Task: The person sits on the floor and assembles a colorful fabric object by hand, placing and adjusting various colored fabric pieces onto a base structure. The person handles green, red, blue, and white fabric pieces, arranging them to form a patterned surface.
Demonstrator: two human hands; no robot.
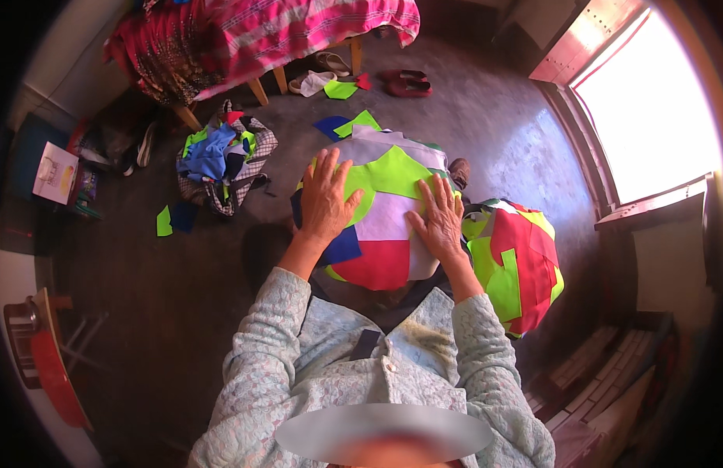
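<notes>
Before me sits a rounded bundle covered with fabric pieces. A lime-green fabric piece (400, 171) lies across its top, over a pale lilac piece (382, 218). Lower on the bundle show a red fabric piece (381, 265) and a dark blue piece (343, 244). My left hand (326, 195) rests on the left part of the bundle, fingers stretched over the green cloth. My right hand (439, 218) lies flat at the right, its fingertips by the green piece's edge. Both hands are open and grip nothing that I can see.
To the right stands another bundle of red and lime cloth (525, 265). A checked bag (256, 144) of fabric scraps sits at the far left. Red shoes (408, 83) lie near a bed with a pink cover (260, 39). A red-seated chair (53, 374) stands at left.
</notes>
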